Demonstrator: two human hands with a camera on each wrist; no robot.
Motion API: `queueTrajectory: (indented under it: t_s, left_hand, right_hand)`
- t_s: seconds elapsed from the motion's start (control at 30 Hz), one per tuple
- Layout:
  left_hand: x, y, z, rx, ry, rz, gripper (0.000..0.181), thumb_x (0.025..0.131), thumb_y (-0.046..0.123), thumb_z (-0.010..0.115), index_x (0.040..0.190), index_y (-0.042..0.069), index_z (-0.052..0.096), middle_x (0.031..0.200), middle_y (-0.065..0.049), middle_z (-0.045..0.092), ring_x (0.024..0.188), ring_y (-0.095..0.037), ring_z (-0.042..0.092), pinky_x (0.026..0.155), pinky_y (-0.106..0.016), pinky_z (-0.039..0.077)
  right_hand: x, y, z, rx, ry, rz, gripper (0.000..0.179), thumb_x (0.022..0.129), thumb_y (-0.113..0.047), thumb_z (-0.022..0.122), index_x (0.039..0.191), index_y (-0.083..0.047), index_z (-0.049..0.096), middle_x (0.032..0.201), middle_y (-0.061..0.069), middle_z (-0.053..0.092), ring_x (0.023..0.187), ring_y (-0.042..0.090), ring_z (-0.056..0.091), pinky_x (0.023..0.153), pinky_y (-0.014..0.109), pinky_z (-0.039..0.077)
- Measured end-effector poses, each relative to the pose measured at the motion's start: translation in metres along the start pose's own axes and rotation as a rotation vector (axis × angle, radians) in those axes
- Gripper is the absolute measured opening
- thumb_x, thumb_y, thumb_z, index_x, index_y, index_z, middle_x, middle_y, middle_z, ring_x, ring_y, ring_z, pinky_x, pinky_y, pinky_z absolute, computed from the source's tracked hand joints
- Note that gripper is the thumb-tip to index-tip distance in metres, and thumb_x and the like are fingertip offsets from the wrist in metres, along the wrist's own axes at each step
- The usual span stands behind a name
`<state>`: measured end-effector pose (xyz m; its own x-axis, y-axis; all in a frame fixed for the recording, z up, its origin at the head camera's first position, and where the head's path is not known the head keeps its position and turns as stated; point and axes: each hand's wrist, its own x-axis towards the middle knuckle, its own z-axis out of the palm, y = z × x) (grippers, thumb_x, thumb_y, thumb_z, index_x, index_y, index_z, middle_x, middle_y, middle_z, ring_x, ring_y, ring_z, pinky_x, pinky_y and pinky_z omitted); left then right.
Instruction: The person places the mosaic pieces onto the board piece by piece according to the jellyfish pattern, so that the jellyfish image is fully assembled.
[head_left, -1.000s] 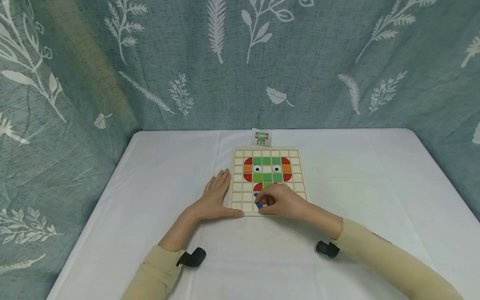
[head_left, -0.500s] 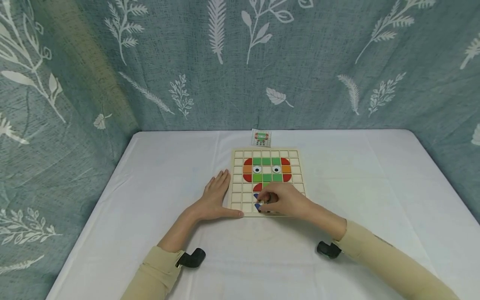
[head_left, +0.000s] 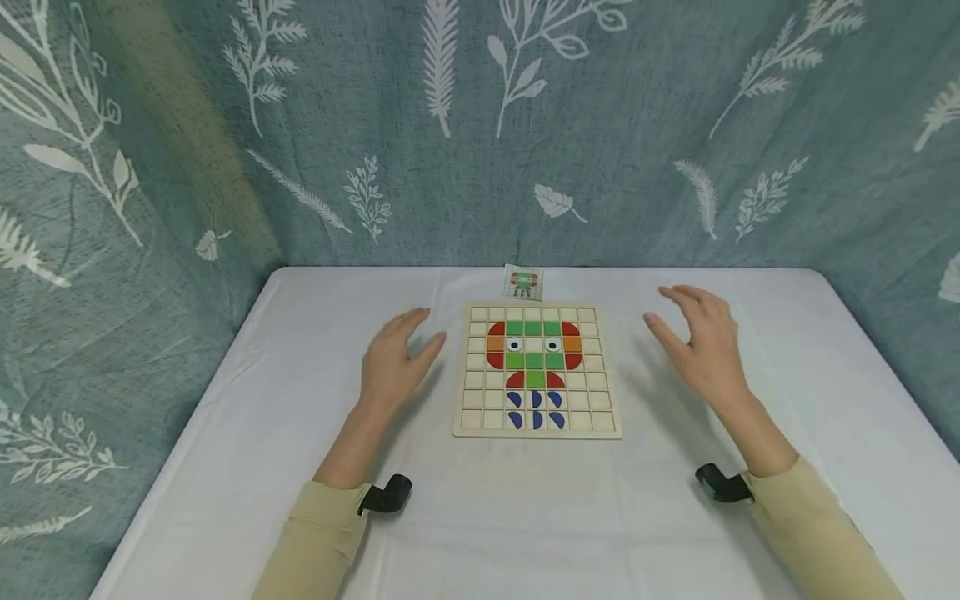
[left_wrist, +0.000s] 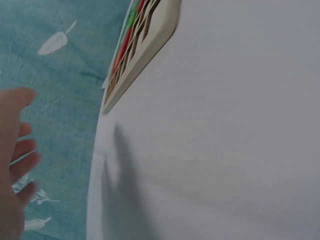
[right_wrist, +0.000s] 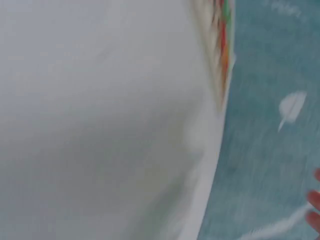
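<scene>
A wooden grid board [head_left: 480, 421] lies flat in the middle of the table, fully seen in the head view. Green, red and orange tiles and two eye tiles [head_left: 514, 344] form a face in its upper cells. Below a green tile [head_left: 535, 379] flanked by red quarter-rounds are two rows of blue rounded pieces [head_left: 537, 420]. My left hand [head_left: 392, 362] hovers left of the board, fingers relaxed, holding nothing. Off to the board's right, my right hand [head_left: 701, 342] is raised above the cloth with its fingers spread and nothing in it.
A small pattern card [head_left: 522, 282] with a similar figure lies behind the board at the table's back edge. White cloth [head_left: 525, 517] covers the table. A blue-green curtain [head_left: 622, 150] with white leaf prints hangs behind and at the sides.
My right hand has left the blue pieces and swung right, away from the board. The left hand has lifted off the board's left edge. All the blue pieces are now uncovered.
</scene>
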<state>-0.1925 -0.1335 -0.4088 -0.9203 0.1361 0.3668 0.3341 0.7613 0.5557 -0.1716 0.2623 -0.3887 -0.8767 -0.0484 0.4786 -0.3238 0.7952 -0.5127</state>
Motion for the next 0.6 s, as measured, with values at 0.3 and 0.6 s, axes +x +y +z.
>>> queueTrajectory:
  t_s: [0.3,0.6]
  left_hand:
    - [0.022,-0.005,-0.017,0.402,-0.072,-0.118,0.107,0.076,0.079,0.056,0.158,0.031,0.006,0.157,-0.008,-0.031,0.14,-0.035,-0.032,0.103,-0.067,-0.021]
    - [0.018,-0.007,-0.016,0.41,-0.138,-0.149,0.108,0.076,0.08,0.055,0.157,0.033,0.002,0.155,-0.007,-0.035,0.138,-0.037,-0.034,0.1,-0.071,-0.021]
  right_hand:
    - [0.006,0.025,-0.01,-0.281,-0.239,0.231,0.104,0.084,-0.075,0.05,0.157,-0.027,-0.006,0.157,0.007,-0.03,0.136,0.033,-0.038,0.092,0.074,-0.026]
    - [0.0,0.024,-0.003,-0.313,-0.291,0.243,0.108,0.081,-0.077,0.052,0.157,-0.029,-0.008,0.154,0.002,-0.036,0.134,0.031,-0.041,0.09,0.075,-0.026]
